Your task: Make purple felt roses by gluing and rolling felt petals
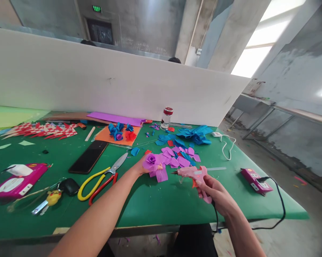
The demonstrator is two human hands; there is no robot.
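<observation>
My left hand (142, 165) is closed around a purple paper rose (151, 160), held just above the green table (155, 203), with a loose purple petal (161, 175) hanging under it. My right hand (213, 192) grips a pink glue gun (194, 174) by its handle. The gun's nozzle points left toward the rose, a short gap away. Cut purple petals (177, 157) lie just behind the rose and gun.
Yellow and red scissors (102, 178), a black phone (88, 156), keys (52, 196) and a pink box (18, 180) lie to the left. Blue and red paper roses (120, 132) sit on orange paper. A glass jar (166, 117), blue scraps (194, 135) and a pink power strip (255, 180) are nearby.
</observation>
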